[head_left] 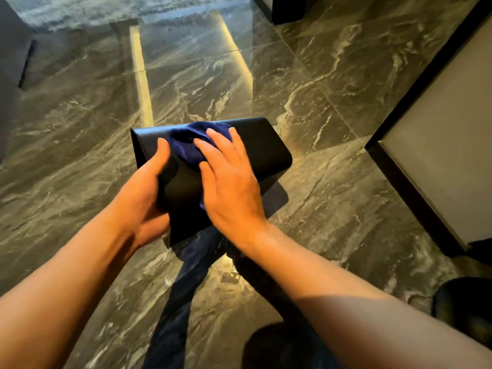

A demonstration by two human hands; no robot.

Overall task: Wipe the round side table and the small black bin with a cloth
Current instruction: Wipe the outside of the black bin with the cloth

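Observation:
I hold the small black bin (263, 150) in the air over the floor, tipped so one flat side faces me. My left hand (145, 190) grips its left edge, thumb on the facing side and fingers underneath. My right hand (229, 182) lies flat on a dark blue cloth (191, 145) and presses it against the bin's facing side, near its upper middle. Part of the cloth is hidden under my palm. The round side table may be the dark round shape (464, 304) at the lower right edge, though I cannot tell for sure.
Glossy dark marbled floor tiles (332, 75) lie all around. A beige panel with a black frame (439, 161) stands on the right. A pale rug (80, 12) lies at the far top left. My legs in dark trousers (186, 288) are below the bin.

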